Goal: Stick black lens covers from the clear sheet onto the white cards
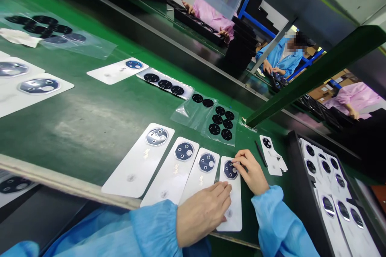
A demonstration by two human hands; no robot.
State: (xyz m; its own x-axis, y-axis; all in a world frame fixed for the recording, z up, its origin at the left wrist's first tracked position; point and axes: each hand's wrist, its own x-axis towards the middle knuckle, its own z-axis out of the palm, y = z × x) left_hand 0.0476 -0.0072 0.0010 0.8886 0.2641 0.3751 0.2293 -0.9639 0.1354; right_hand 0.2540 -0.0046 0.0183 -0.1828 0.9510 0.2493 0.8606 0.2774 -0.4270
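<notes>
Four white phone-shaped panels lie in a row near the front table edge, each with a dark octagonal disc at its upper end. On the rightmost panel (235,204), my left hand (203,213) rests palm down near the lower half, fingers spread flat. The fingertips of my right hand (251,170) are pinched together at the edge of that panel's octagonal disc (229,168); anything between them is too small to see. Further left are the other panels, one (201,180) partly under my left hand, then a second (171,172) and a third (138,168).
Clear sheets with black discs (221,122) and a strip of discs (165,84) lie behind the row. A black tray (297,156) of panels stands right, beside a small panel (271,160) and a black pen-like tool (260,153). People work across the bench.
</notes>
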